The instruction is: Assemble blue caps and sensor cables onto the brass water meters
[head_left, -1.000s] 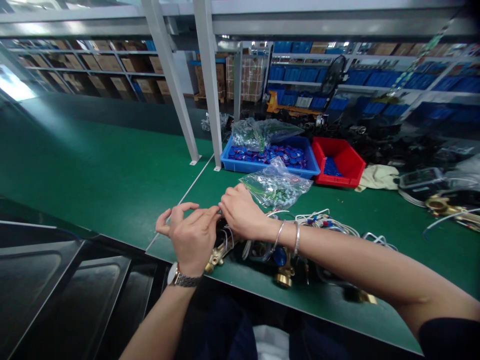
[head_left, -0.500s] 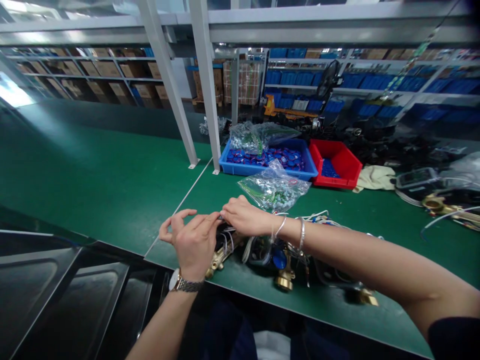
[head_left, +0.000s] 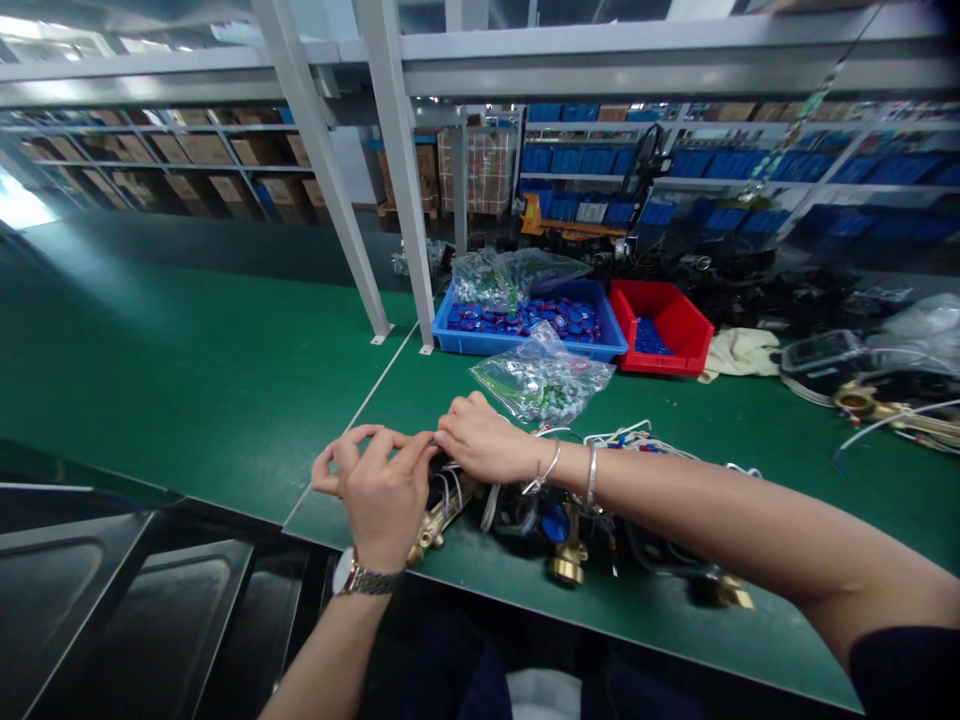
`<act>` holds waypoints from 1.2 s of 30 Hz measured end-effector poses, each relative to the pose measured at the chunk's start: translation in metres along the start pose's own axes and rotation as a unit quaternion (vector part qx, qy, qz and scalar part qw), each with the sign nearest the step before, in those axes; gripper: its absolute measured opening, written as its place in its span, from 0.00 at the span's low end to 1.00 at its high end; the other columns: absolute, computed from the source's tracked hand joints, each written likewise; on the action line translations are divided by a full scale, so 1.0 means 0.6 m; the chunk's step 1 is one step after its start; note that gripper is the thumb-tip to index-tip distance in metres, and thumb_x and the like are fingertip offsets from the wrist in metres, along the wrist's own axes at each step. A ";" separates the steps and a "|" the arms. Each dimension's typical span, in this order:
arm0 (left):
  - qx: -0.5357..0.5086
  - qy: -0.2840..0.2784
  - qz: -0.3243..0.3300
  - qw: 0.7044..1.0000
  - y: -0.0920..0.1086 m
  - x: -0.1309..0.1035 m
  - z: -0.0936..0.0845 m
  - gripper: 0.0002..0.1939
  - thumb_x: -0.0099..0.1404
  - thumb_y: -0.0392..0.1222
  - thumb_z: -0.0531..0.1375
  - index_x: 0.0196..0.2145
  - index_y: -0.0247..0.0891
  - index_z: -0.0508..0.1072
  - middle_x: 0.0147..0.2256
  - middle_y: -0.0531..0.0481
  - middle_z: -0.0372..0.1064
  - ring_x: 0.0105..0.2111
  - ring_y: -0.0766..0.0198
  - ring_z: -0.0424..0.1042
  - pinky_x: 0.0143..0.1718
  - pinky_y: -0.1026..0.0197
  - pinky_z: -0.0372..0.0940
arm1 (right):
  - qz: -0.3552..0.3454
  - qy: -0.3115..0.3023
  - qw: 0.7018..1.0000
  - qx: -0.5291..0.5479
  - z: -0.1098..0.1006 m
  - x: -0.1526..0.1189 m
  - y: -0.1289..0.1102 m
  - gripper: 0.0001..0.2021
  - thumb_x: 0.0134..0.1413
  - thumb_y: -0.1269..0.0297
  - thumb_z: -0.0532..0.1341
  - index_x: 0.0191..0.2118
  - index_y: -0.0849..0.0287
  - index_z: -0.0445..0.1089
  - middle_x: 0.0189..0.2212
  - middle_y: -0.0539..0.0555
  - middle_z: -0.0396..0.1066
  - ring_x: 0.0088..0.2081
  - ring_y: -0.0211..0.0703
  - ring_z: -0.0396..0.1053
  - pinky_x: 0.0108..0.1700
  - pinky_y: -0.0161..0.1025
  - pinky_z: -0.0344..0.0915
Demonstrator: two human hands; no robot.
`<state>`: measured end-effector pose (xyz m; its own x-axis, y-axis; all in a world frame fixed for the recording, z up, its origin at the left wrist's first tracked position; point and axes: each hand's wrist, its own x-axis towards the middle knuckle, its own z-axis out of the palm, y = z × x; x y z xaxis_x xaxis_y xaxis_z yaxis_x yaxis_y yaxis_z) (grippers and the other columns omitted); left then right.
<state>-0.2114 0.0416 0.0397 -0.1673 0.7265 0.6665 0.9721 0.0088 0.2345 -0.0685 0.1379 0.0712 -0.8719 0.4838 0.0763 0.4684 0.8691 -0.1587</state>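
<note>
Left hand [head_left: 386, 505] and right hand [head_left: 480, 440] meet at fingertips pinched closed; what they grip, if anything, is too hidden to tell. Their pose matches half a second ago, so the same fine fingerwork continues. Below lies a brass valve body [head_left: 430, 532], near the green worktop's [head_left: 225, 380] front edge; room opens leftward, a brass fitting [head_left: 567, 568] limits rightward.

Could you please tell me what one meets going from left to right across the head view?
Left hand, right hand, blue round cap, red open-fronted bin, cream cloth, rightmost brass fitting.
</note>
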 end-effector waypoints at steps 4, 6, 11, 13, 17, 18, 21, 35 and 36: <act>-0.029 -0.055 -0.009 0.998 -0.012 0.007 -0.002 0.05 0.65 0.44 0.65 0.33 0.47 0.83 0.31 0.49 0.77 0.46 0.48 0.63 0.49 0.43 0.52 | -0.047 0.083 0.994 -0.046 -0.011 -0.004 -0.001 0.12 0.70 0.61 0.52 0.46 0.60 0.71 0.49 0.63 0.65 0.50 0.54 0.57 0.48 0.47 0.56; -0.031 -0.047 -0.019 0.998 -0.009 0.006 0.001 0.05 0.64 0.44 0.66 0.32 0.47 0.83 0.29 0.49 0.76 0.44 0.48 0.64 0.49 0.44 0.52 | -0.010 0.054 0.998 -0.039 -0.010 0.001 -0.006 0.13 0.69 0.63 0.52 0.41 0.61 0.72 0.46 0.62 0.67 0.48 0.54 0.58 0.47 0.47 0.56; -0.009 0.002 -0.018 1.000 0.007 -0.007 0.007 0.07 0.66 0.44 0.64 0.33 0.47 0.83 0.30 0.49 0.77 0.46 0.48 0.64 0.53 0.40 0.48 | 0.040 -0.035 0.999 -0.005 0.003 0.011 -0.012 0.15 0.68 0.65 0.52 0.34 0.63 0.72 0.33 0.59 0.69 0.37 0.48 0.62 0.42 0.44 0.57; -0.013 -0.016 -0.022 1.000 0.000 -0.007 0.008 0.07 0.66 0.45 0.63 0.33 0.47 0.83 0.31 0.48 0.77 0.46 0.47 0.63 0.52 0.41 0.49 | 0.023 -0.008 1.000 -0.011 0.000 0.004 -0.007 0.14 0.70 0.62 0.51 0.40 0.63 0.71 0.39 0.60 0.69 0.41 0.50 0.61 0.43 0.45 0.58; -0.032 -0.074 -0.016 0.997 -0.025 0.003 0.006 0.08 0.66 0.48 0.63 0.34 0.47 0.83 0.32 0.48 0.77 0.44 0.48 0.63 0.47 0.44 0.51 | -0.076 0.082 0.990 -0.085 -0.013 -0.008 0.013 0.10 0.68 0.64 0.52 0.46 0.58 0.69 0.47 0.61 0.64 0.48 0.54 0.58 0.46 0.47 0.57; -0.036 -0.084 -0.015 0.996 -0.028 0.006 0.006 0.08 0.65 0.48 0.63 0.33 0.48 0.82 0.32 0.49 0.77 0.43 0.48 0.63 0.47 0.44 0.51 | -0.107 0.090 0.985 -0.099 -0.016 -0.008 0.017 0.09 0.68 0.65 0.53 0.45 0.57 0.69 0.46 0.61 0.64 0.48 0.55 0.58 0.46 0.47 0.57; -0.033 -0.088 -0.031 0.995 -0.022 0.009 0.005 0.08 0.63 0.47 0.65 0.28 0.48 0.82 0.30 0.50 0.76 0.42 0.49 0.64 0.47 0.44 0.50 | -0.147 0.085 0.980 -0.104 -0.018 -0.003 0.019 0.08 0.67 0.65 0.54 0.43 0.57 0.71 0.45 0.60 0.64 0.49 0.55 0.57 0.48 0.48 0.57; -0.054 -0.102 -0.016 0.993 -0.024 -0.025 -0.001 0.24 0.66 0.54 0.62 0.57 0.46 0.73 0.43 0.47 0.75 0.42 0.52 0.70 0.46 0.51 0.62 | 0.189 -0.083 0.977 -0.061 -0.069 -0.034 0.155 0.12 0.66 0.67 0.56 0.42 0.67 0.76 0.40 0.68 0.76 0.46 0.54 0.73 0.48 0.46 0.65; -0.067 -0.102 -0.017 0.992 -0.026 -0.029 -0.001 0.25 0.67 0.54 0.62 0.59 0.44 0.71 0.44 0.46 0.75 0.43 0.52 0.70 0.46 0.51 0.63 | 0.222 -0.101 0.967 -0.077 -0.071 -0.044 0.183 0.11 0.65 0.69 0.57 0.40 0.69 0.76 0.38 0.69 0.76 0.44 0.56 0.74 0.47 0.48 0.66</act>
<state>-0.2237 0.0282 0.0250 -0.1501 0.8511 0.5031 0.9333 -0.0459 0.3561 0.0124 0.2249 0.0939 -0.5828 0.7963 -0.1619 0.8052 0.5928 0.0175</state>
